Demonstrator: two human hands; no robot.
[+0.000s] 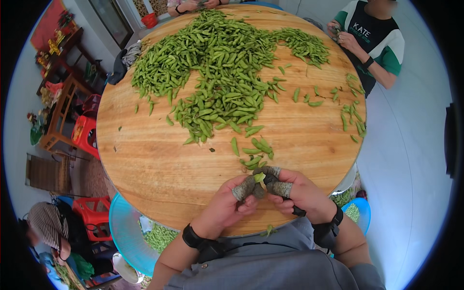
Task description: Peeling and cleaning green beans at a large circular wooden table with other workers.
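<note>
My left hand (237, 197) wears grey finger sleeves on its thumb and forefinger. It pinches a pale green soybean pod (259, 177) that looks split, just above the front part of the round wooden table (159, 174). Meeting it at the pod is my right hand (301, 190), also with grey finger sleeves. A black object (299, 211), perhaps a tool handle, sticks out below its curled fingers; the rest is hidden. Right beyond my fingertips lie several loose pods (259, 146), and a big heap of green pods (224, 72) covers the table's far middle.
Below the table's left edge stands a turquoise basin (123, 232) with shelled beans (159, 235). A blue basin (362, 214) holds beans at right. One person (369, 43) works at the far right; another's hands (197, 5) show at the far edge. Red stools (85, 134) stand left.
</note>
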